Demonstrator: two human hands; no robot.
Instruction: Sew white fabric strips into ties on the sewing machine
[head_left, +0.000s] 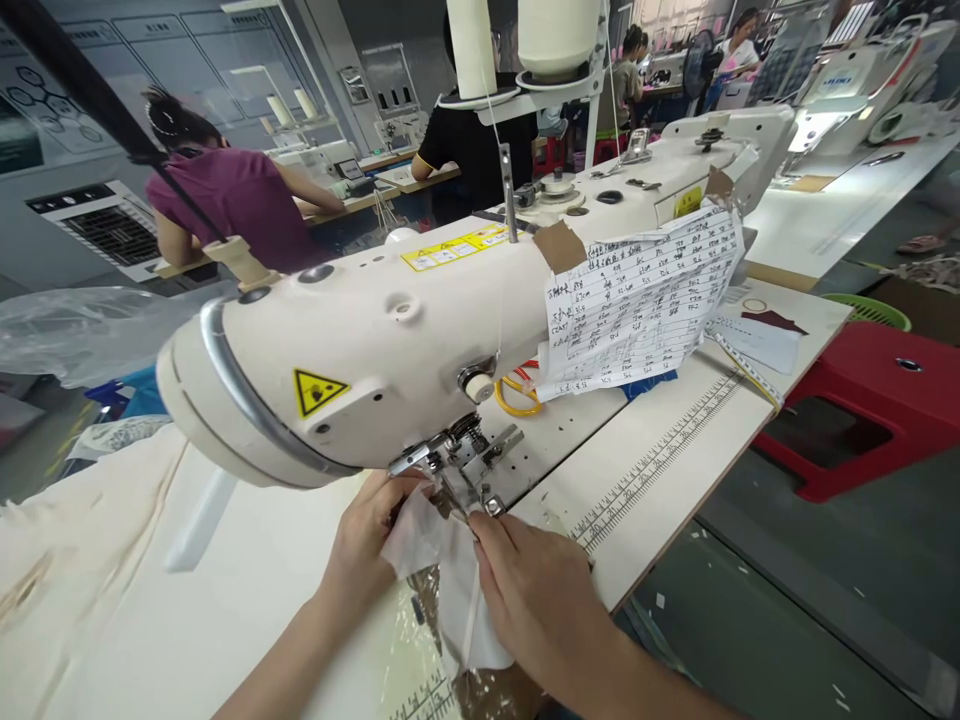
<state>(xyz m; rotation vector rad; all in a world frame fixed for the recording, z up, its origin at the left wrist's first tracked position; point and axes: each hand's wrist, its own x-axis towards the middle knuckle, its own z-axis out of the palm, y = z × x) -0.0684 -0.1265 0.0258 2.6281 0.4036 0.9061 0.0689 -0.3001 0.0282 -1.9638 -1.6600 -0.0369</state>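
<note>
- As the white cloth (459, 590) lies right up at the foot (471, 470) of the sewing machine (390, 350), the work looks under way rather than finished; clock directions here are taken from that foot, as the view shows it.
- The cloth hangs towards six o'clock, its upper end between the two hands, its lower part loose over clear film (427, 600) on the surface (637, 450).
- Left hand (367, 525), at eight o'clock: fingers curled in close, gripping the cloth's upper edge; the tips are partly hidden under the machine.
- Right hand (536, 590), at five o'clock: thumb and fingers closed in a pinch on the cloth's other edge, close to the foot.
- Done so far: the cloth is brought to the foot and held there by both hands. How much is stitched cannot be told, as foot and fingers cover the spot.
- Left to do, by my judgement: whatever stitching remains, then freeing the cloth.
- Cream fabric (82, 560) lies at nine o'clock; whether finished or waiting, I cannot tell.
</note>
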